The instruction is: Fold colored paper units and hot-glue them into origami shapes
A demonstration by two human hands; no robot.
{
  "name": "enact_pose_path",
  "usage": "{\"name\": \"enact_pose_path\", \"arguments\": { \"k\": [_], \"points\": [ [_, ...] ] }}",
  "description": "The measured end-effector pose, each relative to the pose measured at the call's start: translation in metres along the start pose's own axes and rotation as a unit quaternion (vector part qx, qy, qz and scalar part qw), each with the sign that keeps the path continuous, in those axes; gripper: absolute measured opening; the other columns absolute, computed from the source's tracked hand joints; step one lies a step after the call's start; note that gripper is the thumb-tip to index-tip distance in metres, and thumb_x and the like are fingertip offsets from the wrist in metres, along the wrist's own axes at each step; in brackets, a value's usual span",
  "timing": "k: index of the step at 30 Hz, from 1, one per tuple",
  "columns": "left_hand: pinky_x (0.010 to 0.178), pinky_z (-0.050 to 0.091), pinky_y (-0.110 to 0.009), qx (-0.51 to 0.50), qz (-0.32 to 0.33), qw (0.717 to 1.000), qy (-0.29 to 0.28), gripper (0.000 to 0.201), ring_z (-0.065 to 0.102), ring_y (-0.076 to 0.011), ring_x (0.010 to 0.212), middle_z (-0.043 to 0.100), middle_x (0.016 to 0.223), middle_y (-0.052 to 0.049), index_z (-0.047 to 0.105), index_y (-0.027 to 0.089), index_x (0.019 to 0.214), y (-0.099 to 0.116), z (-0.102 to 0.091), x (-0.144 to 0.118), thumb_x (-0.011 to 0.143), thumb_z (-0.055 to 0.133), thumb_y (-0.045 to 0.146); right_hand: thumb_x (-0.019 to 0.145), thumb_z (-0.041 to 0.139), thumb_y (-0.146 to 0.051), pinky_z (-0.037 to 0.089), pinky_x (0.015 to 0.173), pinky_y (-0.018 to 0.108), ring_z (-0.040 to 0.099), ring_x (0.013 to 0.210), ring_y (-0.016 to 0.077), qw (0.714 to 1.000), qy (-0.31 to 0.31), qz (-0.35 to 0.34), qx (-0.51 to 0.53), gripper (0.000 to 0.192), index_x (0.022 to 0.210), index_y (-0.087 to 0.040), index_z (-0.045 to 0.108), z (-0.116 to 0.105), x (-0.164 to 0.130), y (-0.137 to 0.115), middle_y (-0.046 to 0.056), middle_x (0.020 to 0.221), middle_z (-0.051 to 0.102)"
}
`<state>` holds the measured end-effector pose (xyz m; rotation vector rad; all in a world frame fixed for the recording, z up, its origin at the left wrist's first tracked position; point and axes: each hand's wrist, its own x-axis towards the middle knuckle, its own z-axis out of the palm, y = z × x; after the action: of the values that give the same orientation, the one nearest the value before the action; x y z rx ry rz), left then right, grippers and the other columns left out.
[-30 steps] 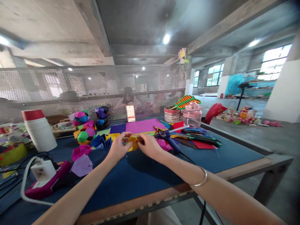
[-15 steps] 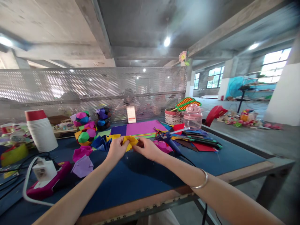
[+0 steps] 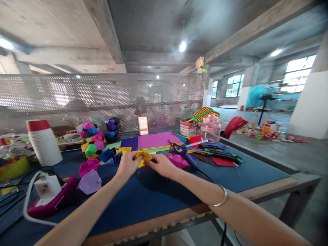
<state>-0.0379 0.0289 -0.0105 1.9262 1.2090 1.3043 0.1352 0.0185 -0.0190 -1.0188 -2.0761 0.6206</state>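
A folded piece of yellow paper (image 3: 143, 158) is held up between both hands over the table's middle. My left hand (image 3: 128, 163) pinches its left side, thumb on top. On its right edge, the fingers of my right hand (image 3: 161, 164) are closed, with their tips partly hidden. Just left of the hands lies a blue folded paper piece (image 3: 110, 156). Magenta (image 3: 89, 167) and lilac folded paper pieces (image 3: 90, 181) rest farther left. Beyond the right hand are a pink folded paper piece (image 3: 176, 160) and a blue glue gun (image 3: 185, 153).
A stack of paper cups (image 3: 46, 145) and a magenta power strip (image 3: 48, 203) with a white plug stand at left. Coloured paper sheets (image 3: 156, 140) lie behind the hands. A pink bottle (image 3: 210, 130), a basket (image 3: 189, 128) and a green-handled cutter (image 3: 222, 155) are at right.
The yellow paper has turned a little in my fingers and shifted slightly right. My right fingertips have moved slightly along its edge. Nothing on the table has visibly moved.
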Motion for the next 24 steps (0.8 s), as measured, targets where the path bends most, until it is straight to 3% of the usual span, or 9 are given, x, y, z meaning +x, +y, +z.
{"name": "enact_pose_path", "arguments": {
  "k": [10,13,18,24],
  "points": [
    [0.067,0.05,-0.026,-0.022,0.001,1.0,0.019,0.027,0.065,-0.0184,0.073,0.071,0.078,-0.004,0.071,0.013,0.091,0.01,0.004,-0.007,0.073,0.055,0.027,0.076,0.049,-0.021,0.03,0.049,0.019,0.047,0.055,0.0098,0.997,0.066,0.02,-0.023,0.013,0.068,-0.016,0.057,0.001,-0.002,-0.013,-0.003,0.059,0.055],
    [0.069,0.051,-0.026,-0.061,-0.012,0.998,-0.002,0.025,0.065,-0.0186,0.075,0.07,0.081,-0.005,0.068,0.012,0.089,0.014,0.004,-0.006,0.07,0.061,0.027,0.081,0.049,-0.028,0.03,0.05,0.019,0.048,0.056,0.0098,0.998,0.049,0.025,-0.02,0.018,0.073,-0.015,0.06,0.002,-0.001,-0.008,-0.001,0.062,0.058],
    [0.064,0.055,-0.029,-0.181,-0.091,0.977,-0.062,0.039,0.065,-0.0189,0.072,0.069,0.087,-0.006,0.062,0.011,0.093,0.017,0.005,-0.007,0.063,0.071,0.034,0.086,0.045,-0.044,0.029,0.049,0.019,0.049,0.055,0.0103,0.998,0.035,0.047,-0.031,0.036,0.073,-0.014,0.061,0.001,0.0,-0.003,0.001,0.063,0.06],
    [0.059,0.054,-0.026,-0.212,-0.109,0.969,-0.06,0.045,0.065,-0.0191,0.077,0.069,0.092,-0.008,0.061,0.012,0.098,0.02,0.001,-0.008,0.069,0.068,0.045,0.087,0.046,-0.04,0.031,0.052,0.02,0.052,0.058,0.011,0.995,0.074,0.038,-0.05,0.033,0.068,-0.015,0.058,-0.003,0.002,-0.005,0.001,0.064,0.062]
  ]
}}
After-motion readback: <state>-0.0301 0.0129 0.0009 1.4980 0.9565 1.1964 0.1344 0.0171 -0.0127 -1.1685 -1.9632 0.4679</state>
